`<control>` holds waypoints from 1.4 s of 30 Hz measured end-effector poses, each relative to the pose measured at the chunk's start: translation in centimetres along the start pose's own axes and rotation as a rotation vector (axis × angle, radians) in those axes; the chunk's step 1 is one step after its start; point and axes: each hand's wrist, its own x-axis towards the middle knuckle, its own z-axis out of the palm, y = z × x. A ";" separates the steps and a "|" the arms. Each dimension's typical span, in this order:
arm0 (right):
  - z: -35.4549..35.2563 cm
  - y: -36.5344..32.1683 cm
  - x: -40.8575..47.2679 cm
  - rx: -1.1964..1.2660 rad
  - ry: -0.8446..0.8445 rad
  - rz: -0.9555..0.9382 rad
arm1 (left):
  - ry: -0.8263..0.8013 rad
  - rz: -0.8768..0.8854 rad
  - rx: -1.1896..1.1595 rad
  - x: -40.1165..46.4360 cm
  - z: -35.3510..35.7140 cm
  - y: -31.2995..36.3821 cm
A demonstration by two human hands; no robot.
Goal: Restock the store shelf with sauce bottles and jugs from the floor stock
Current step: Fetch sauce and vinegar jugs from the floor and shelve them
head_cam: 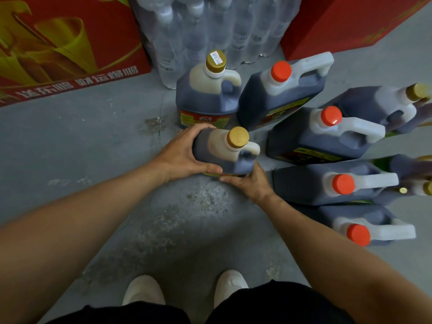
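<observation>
2 red cartons (65, 50) at the back w/ a shrink-wrapped pack of clear bottles (210, 26) btwn them. On the grey floor (93, 136): 4 red-capped jugs (327, 134) to my right, 2 gold-capped jugs in front, more gold-cap ones at far right edge, count unclear. My left hand (184, 155) grips the near gold-capped jug (224, 148) from its left side; my right hand (250, 181) holds its lower right edge. Second gold-cap jug (208, 90) stands just behind it.

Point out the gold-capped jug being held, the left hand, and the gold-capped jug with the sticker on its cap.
held jug (238, 137): head view, on its gold cap.
left hand (181, 154): head view, back of the hand.
stickered jug (216, 61): head view, on its cap.
</observation>
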 end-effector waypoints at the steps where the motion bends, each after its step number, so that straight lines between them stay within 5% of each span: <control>1: -0.1 -0.5 -0.1 0.024 -0.006 0.024 | 0.003 -0.015 -0.013 0.1 0.0 0.3; 11: -0.8 -5.8 -12.9 0.189 -0.281 0.437 | -0.089 -0.398 -0.207 -8.0 -2.1 7.5; 20: -3.0 -18.7 -24.3 0.113 -0.486 0.559 | 0.059 -0.605 -0.463 -20.7 -7.3 17.8; 33: -2.8 -43.3 -38.0 0.005 -0.571 0.307 | 0.369 -0.555 -0.577 -36.2 -22.7 37.3; 42: 5.3 -62.8 -45.2 -0.028 -0.708 -0.031 | 0.691 -0.376 -0.483 -48.0 -38.8 47.7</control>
